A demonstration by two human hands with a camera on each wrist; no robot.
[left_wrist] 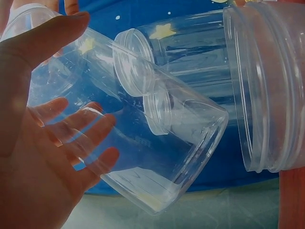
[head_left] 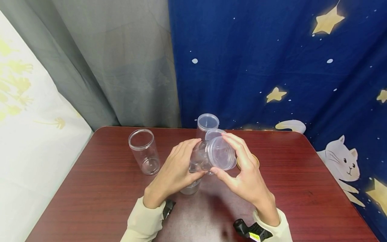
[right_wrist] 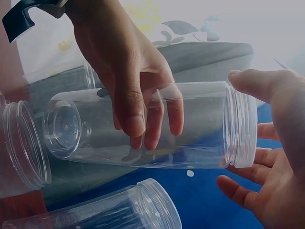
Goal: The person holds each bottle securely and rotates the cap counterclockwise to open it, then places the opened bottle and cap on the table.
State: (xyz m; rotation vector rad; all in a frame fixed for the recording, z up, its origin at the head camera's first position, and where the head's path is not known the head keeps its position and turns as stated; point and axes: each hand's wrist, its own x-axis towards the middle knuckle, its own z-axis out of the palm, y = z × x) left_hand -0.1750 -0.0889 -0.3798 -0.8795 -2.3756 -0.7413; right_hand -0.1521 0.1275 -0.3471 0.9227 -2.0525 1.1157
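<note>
A clear plastic jar (right_wrist: 195, 126) is held tilted above the table, its lidded end toward the right. My left hand (head_left: 175, 168) grips the jar's body, thumb on one side and fingers on the other; the fingers show through the wall in the left wrist view. At the other end, my right hand (head_left: 246, 171) holds the translucent screw lid (head_left: 222, 153) by its rim, thumb and fingertips spread around it. The lid sits on the jar's mouth. Beneath the hands, partly hidden, stands another clear jar (head_left: 191, 189), whose threaded open mouth (right_wrist: 40, 148) shows in the right wrist view.
An uncovered clear jar (head_left: 144, 153) stands on the left of the reddish-brown table (head_left: 99, 188). At the back is a lidded jar (head_left: 208, 122), with another translucent lid (head_left: 214, 133) just in front. A gold-coloured rim (head_left: 257, 161) shows partly behind my right hand.
</note>
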